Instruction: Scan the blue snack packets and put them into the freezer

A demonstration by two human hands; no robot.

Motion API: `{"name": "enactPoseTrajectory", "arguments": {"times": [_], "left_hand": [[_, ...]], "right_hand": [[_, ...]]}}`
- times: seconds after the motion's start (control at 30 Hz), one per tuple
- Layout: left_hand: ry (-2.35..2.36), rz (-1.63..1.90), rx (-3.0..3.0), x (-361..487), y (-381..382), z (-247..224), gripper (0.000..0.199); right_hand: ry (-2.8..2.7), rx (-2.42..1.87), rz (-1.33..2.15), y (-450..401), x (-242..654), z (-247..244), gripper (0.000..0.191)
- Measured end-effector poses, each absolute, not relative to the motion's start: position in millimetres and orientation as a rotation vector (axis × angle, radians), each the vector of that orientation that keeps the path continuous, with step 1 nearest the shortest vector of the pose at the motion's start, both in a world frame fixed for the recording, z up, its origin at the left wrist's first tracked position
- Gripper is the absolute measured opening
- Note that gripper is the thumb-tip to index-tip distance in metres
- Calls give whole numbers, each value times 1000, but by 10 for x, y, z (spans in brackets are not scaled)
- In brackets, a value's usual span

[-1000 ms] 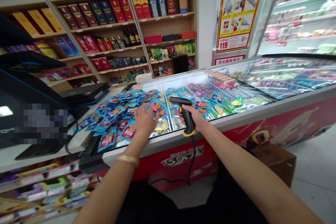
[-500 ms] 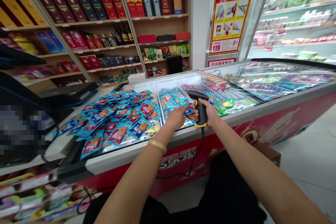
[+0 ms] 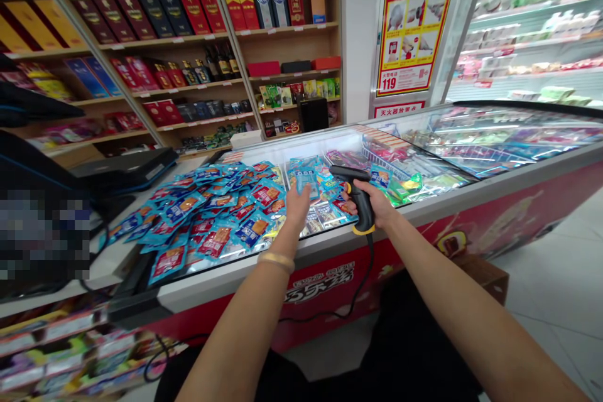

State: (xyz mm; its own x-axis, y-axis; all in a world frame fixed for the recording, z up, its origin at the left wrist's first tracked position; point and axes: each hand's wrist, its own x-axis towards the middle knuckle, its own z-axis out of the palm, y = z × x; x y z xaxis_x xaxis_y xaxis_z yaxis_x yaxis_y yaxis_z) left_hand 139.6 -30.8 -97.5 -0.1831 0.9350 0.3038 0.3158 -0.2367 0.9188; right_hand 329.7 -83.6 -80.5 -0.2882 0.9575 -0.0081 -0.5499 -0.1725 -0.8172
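Observation:
My right hand (image 3: 374,202) is wrapped round the grip of a black and yellow barcode scanner (image 3: 360,204), whose head points left. Its cable hangs down in front of the freezer. My left hand (image 3: 298,206), with a bangle at the wrist, pinches a light blue snack packet (image 3: 308,182) by its near edge, left of the scanner. A heap of blue-edged snack packets (image 3: 219,204) with red or dark blue fronts covers the glass left of that hand. Close by the scanner, a red-fronted packet (image 3: 343,207) is partly hidden by my right fingers.
Under the hands stands a chest freezer (image 3: 424,220) with a glass top and a red front. A computer terminal (image 3: 38,201) is at the left. Shelves of boxed goods (image 3: 188,19) line the back; a cardboard box (image 3: 485,276) sits on the floor at right.
My left hand has moved left, away from the scanner, and now a light blue packet shows upright in its fingers. The scanner has tipped slightly in my right hand.

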Motion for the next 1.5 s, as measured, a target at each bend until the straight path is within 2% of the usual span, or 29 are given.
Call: {"name": "enactPoseTrajectory", "arguments": {"times": [0.3,0.53,0.8,0.93,1.03,1.2,1.37,1.5], "left_hand": [[1237,1515,755,1446,-377,-803,51],[1131,1575,639,1467,-385,-821,46],[1113,1585,696,1477,-382,-822,26],[1123,1587,833,1454,-429,-793,29],[1282,1629,1123,1259,-493,-741,38],[1709,1545,1971,618,-734,-575,46],[2395,977,2229,222,-1068,-616,46],[2478,730,2253,188,-1174,-807,58]], "right_hand": [[-1146,-814,1661,-871,3244,-789,32],[-1240,-916,1673,-847,3249,-796,34],[-1187,-890,1695,-867,3223,-754,31],[-1177,-848,1654,-889,3214,-739,31],[-1169,-805,1651,-918,3135,-720,30],[-1090,-734,1770,-958,2772,-710,28],[-1028,-716,1934,-951,2342,-712,22],[-990,-775,1997,-933,2207,-692,23]]}}
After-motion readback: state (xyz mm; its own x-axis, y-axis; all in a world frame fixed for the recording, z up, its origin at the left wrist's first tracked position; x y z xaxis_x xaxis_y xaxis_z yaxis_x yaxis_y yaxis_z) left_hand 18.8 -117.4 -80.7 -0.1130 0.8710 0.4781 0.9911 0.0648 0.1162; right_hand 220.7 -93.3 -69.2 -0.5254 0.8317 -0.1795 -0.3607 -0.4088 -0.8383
